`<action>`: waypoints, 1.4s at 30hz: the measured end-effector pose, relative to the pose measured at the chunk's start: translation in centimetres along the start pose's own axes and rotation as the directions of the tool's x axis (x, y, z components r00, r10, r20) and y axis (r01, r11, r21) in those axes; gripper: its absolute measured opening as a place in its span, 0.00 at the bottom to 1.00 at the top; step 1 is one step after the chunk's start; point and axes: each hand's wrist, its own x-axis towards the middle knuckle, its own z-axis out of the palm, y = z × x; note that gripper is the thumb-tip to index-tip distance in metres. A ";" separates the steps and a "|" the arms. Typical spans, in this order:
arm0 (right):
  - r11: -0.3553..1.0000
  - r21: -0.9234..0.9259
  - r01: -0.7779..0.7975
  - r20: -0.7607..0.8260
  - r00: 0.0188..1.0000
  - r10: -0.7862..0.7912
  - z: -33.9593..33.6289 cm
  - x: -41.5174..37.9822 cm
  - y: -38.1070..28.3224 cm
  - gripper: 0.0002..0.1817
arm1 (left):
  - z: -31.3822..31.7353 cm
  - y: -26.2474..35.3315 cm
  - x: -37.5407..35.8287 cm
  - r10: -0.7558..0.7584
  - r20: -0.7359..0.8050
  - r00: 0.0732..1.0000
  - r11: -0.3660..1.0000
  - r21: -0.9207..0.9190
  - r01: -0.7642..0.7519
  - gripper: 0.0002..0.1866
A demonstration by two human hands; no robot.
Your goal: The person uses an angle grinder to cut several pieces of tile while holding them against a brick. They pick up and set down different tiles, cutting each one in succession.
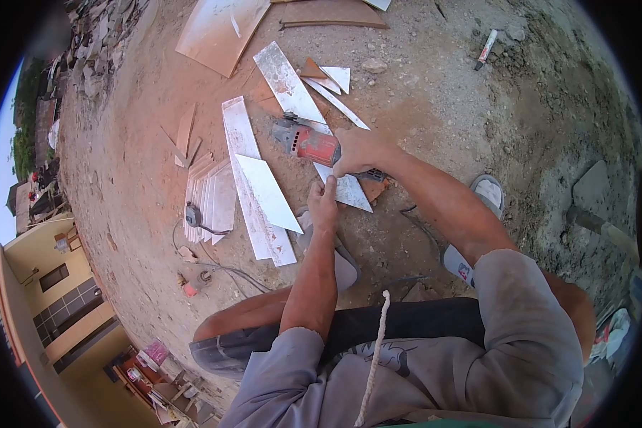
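Note:
A red and grey angle grinder [315, 145] lies across a long white tile strip [285, 80], and my right hand [360, 151] is wrapped round its rear body. Just below the grinder, my left hand [324, 203] has its fingers closed near the lower part of that strip; what they pinch is too small to tell. To the left lie another long white strip [241, 128] and a shorter slanted white piece [267, 192] on top of it. Small white and brown offcuts [339, 77] are beyond the grinder.
Stacked tile pieces [214, 189] with a tape measure [192, 214] sit at the left. Cables [235, 271] run near my feet. Larger tiles [221, 32] lie at the top, a marker [486, 48] at the upper right, and a trowel [595, 221] at the right.

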 end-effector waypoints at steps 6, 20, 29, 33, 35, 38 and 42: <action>0.999 -0.028 -0.016 0.018 1.000 0.016 -0.7 -0.9 -0.2 0.41 | 0.0 0.2 -0.1 0.013 0.003 1.000 1.000 -0.012 -0.013 0.20; 1.000 -0.026 0.014 -0.021 1.000 -0.014 0.4 -1.1 1.5 0.40 | 0.2 1.0 -0.5 -0.023 -0.014 1.000 1.000 -0.018 0.022 0.18; 1.000 -0.021 0.014 -0.046 0.999 -0.015 0.7 -1.4 2.3 0.38 | -0.4 0.2 -0.1 -0.048 0.039 0.998 0.999 0.014 0.048 0.16; 0.999 -0.015 0.032 -0.052 0.998 -0.032 0.5 -2.0 2.4 0.37 | -0.2 0.6 -0.3 -0.052 0.030 0.998 0.999 0.016 0.051 0.16; 0.999 -0.009 0.036 -0.062 0.997 -0.036 0.5 -2.3 2.4 0.37 | -0.3 0.6 -0.2 -0.081 0.024 0.996 0.997 0.009 0.081 0.16; 1.000 0.001 0.014 -0.055 0.998 -0.014 0.1 -2.9 2.3 0.37 | -0.4 0.5 -0.2 -0.087 0.033 0.996 0.996 0.032 0.086 0.17; 1.000 0.008 0.024 -0.050 0.998 -0.024 0.2 -3.2 2.8 0.38 | -0.3 0.4 -0.1 -0.062 0.018 0.998 0.998 -0.021 0.062 0.19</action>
